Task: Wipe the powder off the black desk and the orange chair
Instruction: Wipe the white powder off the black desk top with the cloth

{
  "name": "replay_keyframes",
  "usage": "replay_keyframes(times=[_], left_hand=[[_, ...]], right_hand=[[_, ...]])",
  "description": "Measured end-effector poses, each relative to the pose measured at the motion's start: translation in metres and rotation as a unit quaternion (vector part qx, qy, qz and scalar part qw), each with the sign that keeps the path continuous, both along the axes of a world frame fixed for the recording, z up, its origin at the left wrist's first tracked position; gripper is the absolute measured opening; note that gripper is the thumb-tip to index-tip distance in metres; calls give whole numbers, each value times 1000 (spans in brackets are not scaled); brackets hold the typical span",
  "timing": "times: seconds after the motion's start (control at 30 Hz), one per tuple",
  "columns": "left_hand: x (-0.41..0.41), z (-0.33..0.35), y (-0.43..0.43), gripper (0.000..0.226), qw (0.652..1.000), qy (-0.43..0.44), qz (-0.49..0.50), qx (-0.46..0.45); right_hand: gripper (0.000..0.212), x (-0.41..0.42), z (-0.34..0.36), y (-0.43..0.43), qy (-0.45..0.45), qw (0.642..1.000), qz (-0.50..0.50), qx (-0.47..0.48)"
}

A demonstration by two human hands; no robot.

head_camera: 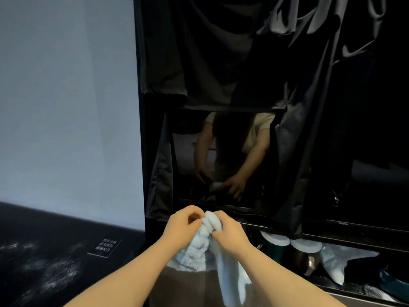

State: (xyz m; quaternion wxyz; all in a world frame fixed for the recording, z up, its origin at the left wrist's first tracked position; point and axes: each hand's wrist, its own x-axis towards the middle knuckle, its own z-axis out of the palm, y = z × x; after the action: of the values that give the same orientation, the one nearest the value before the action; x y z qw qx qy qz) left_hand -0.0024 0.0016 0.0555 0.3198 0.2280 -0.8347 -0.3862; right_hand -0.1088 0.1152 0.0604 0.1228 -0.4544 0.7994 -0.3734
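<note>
Both hands meet in front of me around a fluffy light blue cloth (200, 244). My left hand (184, 222) pinches its bunched top edge, and my right hand (228, 234) grips the same top from the other side. The rest of the cloth hangs down between my forearms. White powder (55, 269) is scattered over the black desk (93, 231) at the lower left. No orange chair is in view.
A dark monitor (221, 165) draped in black fabric (199, 52) stands straight ahead and reflects a person's arms. A small black card with white print (105, 248) lies on the desk. White cups (278, 240) and clutter sit under the monitor at right.
</note>
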Motion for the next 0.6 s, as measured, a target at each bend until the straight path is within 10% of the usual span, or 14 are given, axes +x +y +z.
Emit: replay_keyframes(times=[0.27, 0.6], left_hand=[[58, 28, -8, 57, 990, -49, -73, 113], [152, 72, -11, 11, 959, 70, 39, 271]], right_hand=[[33, 20, 44, 2, -280, 936, 21, -213], [44, 50, 53, -24, -201, 954, -25, -219]])
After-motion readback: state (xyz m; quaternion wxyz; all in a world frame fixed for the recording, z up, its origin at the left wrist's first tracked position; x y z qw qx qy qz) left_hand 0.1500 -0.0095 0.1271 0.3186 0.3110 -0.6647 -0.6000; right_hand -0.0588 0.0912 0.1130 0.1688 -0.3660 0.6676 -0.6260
